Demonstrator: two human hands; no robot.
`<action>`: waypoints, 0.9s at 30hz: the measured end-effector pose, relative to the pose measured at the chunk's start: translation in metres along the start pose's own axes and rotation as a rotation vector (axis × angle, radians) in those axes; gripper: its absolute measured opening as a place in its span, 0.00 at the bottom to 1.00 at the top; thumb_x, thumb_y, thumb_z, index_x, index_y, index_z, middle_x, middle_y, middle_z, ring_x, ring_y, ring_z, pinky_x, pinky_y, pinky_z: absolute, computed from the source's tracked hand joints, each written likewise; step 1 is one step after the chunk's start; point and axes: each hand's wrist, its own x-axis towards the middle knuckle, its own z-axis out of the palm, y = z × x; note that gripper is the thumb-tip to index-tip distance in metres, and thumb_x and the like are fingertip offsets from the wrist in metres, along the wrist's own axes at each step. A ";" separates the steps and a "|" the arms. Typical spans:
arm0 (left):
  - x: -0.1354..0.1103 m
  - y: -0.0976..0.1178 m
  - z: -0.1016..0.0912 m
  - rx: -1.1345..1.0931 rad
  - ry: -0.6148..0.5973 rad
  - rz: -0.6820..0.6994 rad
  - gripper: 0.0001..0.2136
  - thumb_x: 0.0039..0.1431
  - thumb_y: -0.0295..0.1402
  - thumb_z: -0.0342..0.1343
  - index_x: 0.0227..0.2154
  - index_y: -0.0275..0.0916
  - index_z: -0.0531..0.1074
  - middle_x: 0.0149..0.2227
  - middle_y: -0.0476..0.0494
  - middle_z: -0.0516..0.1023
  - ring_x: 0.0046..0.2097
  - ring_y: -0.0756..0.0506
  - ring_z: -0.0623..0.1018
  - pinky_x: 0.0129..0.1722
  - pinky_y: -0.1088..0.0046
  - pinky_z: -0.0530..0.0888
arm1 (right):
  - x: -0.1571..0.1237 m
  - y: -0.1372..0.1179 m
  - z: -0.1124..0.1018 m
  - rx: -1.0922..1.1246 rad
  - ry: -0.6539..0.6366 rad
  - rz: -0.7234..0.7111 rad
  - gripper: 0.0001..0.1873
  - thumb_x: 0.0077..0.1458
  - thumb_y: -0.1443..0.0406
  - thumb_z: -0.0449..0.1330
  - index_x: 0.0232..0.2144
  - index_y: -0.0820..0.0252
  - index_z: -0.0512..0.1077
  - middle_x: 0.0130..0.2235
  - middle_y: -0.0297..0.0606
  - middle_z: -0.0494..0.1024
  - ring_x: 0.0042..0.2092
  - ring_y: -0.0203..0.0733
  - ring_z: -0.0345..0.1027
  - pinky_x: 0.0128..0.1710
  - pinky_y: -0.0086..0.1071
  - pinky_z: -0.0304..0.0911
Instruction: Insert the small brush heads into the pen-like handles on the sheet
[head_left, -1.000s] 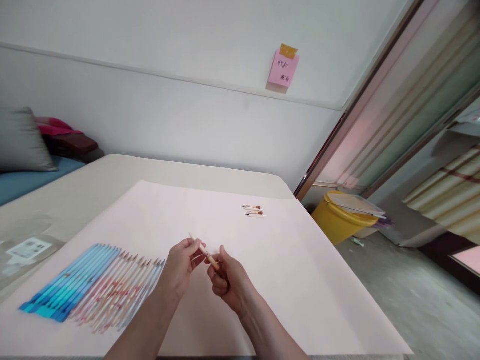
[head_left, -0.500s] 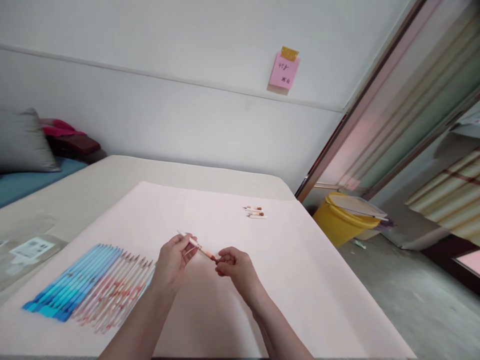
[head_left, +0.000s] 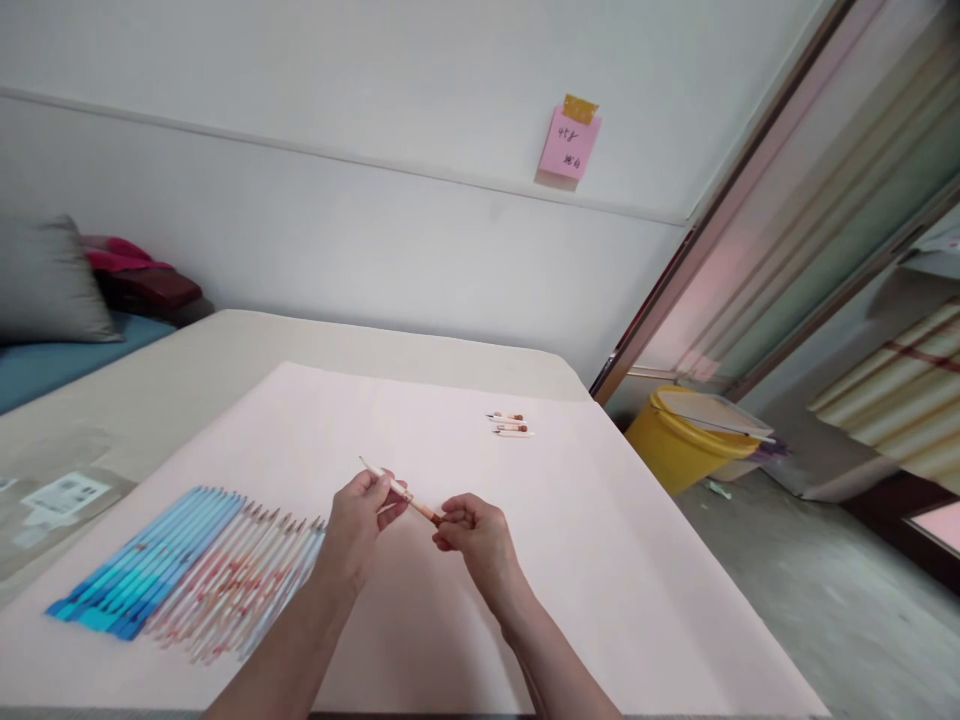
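My left hand (head_left: pixel 363 522) pinches a thin pale pencil (head_left: pixel 396 488) near its middle, its pointed tip aimed up and to the left. My right hand (head_left: pixel 474 538) is closed on the pencil's brown eraser end. Both hands hover above a pale pink sheet (head_left: pixel 600 540) on the table. To the left lies a neat row of several pencils (head_left: pixel 187 575), blue ones on the outside and pinkish-white ones nearer my left hand. At the sheet's far side rest three small pencil pieces (head_left: pixel 510 423).
A clear plastic wrapper with a label (head_left: pixel 56 497) lies on the beige tabletop at left. A yellow bucket (head_left: pixel 686 432) stands on the floor past the table's right edge. A pink note (head_left: pixel 569 142) hangs on the wall. Cushions (head_left: pixel 52 280) sit at far left.
My right hand slid from the pencil's shaft to its brown end and the hands drew slightly apart. The pencil now lies flatter, tip further left.
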 end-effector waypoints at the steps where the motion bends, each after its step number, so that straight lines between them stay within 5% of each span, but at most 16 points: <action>1: 0.000 0.000 0.000 -0.003 -0.003 -0.004 0.13 0.45 0.39 0.61 0.28 0.34 0.71 0.31 0.43 0.75 0.35 0.48 0.75 0.40 0.66 0.73 | -0.001 -0.001 0.000 -0.001 -0.003 0.004 0.11 0.34 0.69 0.61 0.27 0.64 0.69 0.23 0.30 0.72 0.23 0.36 0.69 0.27 0.33 0.66; 8: 0.001 0.005 -0.001 -0.039 0.000 -0.029 0.11 0.45 0.37 0.62 0.28 0.34 0.71 0.31 0.43 0.75 0.36 0.48 0.75 0.39 0.68 0.73 | -0.003 -0.007 -0.001 -0.013 -0.048 0.003 0.13 0.35 0.67 0.62 0.28 0.63 0.69 0.23 0.30 0.72 0.23 0.36 0.69 0.26 0.31 0.65; 13: 0.004 0.005 -0.005 0.013 0.022 0.006 0.13 0.45 0.40 0.62 0.27 0.35 0.72 0.32 0.43 0.75 0.35 0.47 0.75 0.39 0.67 0.72 | 0.000 -0.008 -0.010 -0.199 -0.115 -0.030 0.08 0.44 0.64 0.58 0.29 0.62 0.70 0.24 0.33 0.73 0.23 0.34 0.67 0.21 0.26 0.57; 19: -0.001 0.008 -0.002 0.165 -0.086 -0.038 0.14 0.47 0.44 0.59 0.26 0.35 0.72 0.31 0.41 0.75 0.35 0.47 0.74 0.37 0.69 0.71 | 0.006 -0.012 -0.017 -0.317 -0.050 -0.081 0.07 0.46 0.65 0.55 0.28 0.63 0.71 0.25 0.33 0.72 0.21 0.30 0.61 0.19 0.24 0.53; 27: -0.017 0.006 0.012 0.286 -0.199 -0.072 0.14 0.48 0.43 0.56 0.21 0.36 0.70 0.24 0.44 0.73 0.28 0.47 0.73 0.34 0.66 0.71 | -0.008 -0.010 0.002 -0.186 -0.334 0.054 0.11 0.41 0.70 0.55 0.32 0.61 0.67 0.20 0.27 0.69 0.20 0.32 0.61 0.18 0.25 0.55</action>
